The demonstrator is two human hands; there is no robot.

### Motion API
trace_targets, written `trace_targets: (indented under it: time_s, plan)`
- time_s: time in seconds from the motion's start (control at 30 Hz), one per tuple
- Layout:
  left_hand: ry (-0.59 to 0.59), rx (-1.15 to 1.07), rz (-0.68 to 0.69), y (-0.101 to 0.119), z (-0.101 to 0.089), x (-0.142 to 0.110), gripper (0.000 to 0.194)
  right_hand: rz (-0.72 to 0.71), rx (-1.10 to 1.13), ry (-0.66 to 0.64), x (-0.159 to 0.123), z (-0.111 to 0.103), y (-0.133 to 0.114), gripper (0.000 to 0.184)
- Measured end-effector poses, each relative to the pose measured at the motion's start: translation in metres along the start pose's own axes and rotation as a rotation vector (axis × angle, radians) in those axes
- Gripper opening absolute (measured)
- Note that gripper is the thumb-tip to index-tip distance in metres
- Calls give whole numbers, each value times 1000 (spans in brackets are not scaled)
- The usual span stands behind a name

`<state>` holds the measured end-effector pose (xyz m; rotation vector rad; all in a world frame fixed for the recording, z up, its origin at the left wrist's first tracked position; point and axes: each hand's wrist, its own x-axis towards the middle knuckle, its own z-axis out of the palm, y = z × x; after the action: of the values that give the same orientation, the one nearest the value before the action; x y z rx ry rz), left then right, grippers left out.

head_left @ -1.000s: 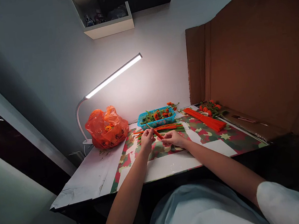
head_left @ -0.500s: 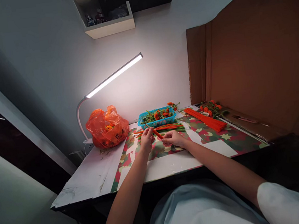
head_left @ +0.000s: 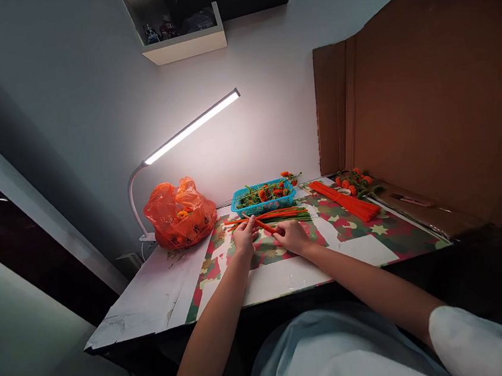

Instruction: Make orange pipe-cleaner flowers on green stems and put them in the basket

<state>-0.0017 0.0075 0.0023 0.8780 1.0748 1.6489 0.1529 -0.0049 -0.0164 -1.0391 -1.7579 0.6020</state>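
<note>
Between my hands runs a thin stick wrapped in orange (head_left: pixel 264 226), its bare pale tip up at the left. My left hand (head_left: pixel 245 236) pinches it near that tip. The lower end is in the closed fingers of my right hand (head_left: pixel 292 236). Just behind my hands lie several orange and green pipe cleaners (head_left: pixel 296 212), side by side on the table. Beyond them stands a blue basket (head_left: pixel 253 208) of orange flowers with green stems. To the right is a thick bundle of orange pipe cleaners (head_left: pixel 346 200).
A knotted orange plastic bag (head_left: pixel 187 224) with yellow-orange flowers inside stands at the left, beside a lit desk lamp (head_left: pixel 191 127). More orange flowers (head_left: pixel 353 188) and a tape roll (head_left: pixel 344 191) lie back right. A cardboard sheet (head_left: pixel 417 105) walls off the right side.
My right hand has turned over slightly, its knuckles higher now, and my left fingers have shifted along the stick. The stick stays in both hands; everything else is unmoved.
</note>
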Motion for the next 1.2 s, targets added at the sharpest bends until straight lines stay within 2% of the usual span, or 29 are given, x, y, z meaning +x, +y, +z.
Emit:
trace_targets:
  time_s: [0.07, 0.13, 0.23, 0.3, 0.4, 0.5, 0.6, 0.83, 0.9, 0.97, 1.1, 1.2]
  plan:
    - [-65, -63, 22, 3, 2, -2, 37, 95, 202, -86, 1, 2, 0, 25]
    - [-184, -146, 28, 8, 6, -7, 32, 219, 475, -205, 2, 0, 0, 32]
    - [-384, -221, -56, 15, 11, -14, 31, 380, 790, -365, 4, -6, -2, 40]
    - [-424, -258, -89, 18, 11, -17, 30, 446, 899, -471, 5, -10, -3, 40]
    - [-377, -267, -105, 19, 8, -15, 26, 491, 960, -564, 5, -13, -4, 36]
    - [-292, -205, -117, 16, 6, -11, 26, 504, 910, -542, 4, -11, -2, 32]
    - [-227, -139, -104, 11, 5, -9, 32, 467, 772, -447, 5, -5, 2, 34]
    - [-116, -64, -43, -1, 4, -6, 33, 185, 232, -127, 4, 8, 11, 30]
    - [-105, -72, -44, -1, 4, -6, 33, 142, 147, -58, 4, 8, 8, 29]
    - [-110, -80, -58, 2, 5, -6, 32, 150, 184, -56, 3, 7, 5, 29]
    - [-170, -141, -54, 11, 5, -6, 29, 262, 485, -193, 4, 1, -1, 36]
    - [-231, -185, -19, 15, 4, -4, 24, 340, 628, -268, 5, -3, -2, 41]
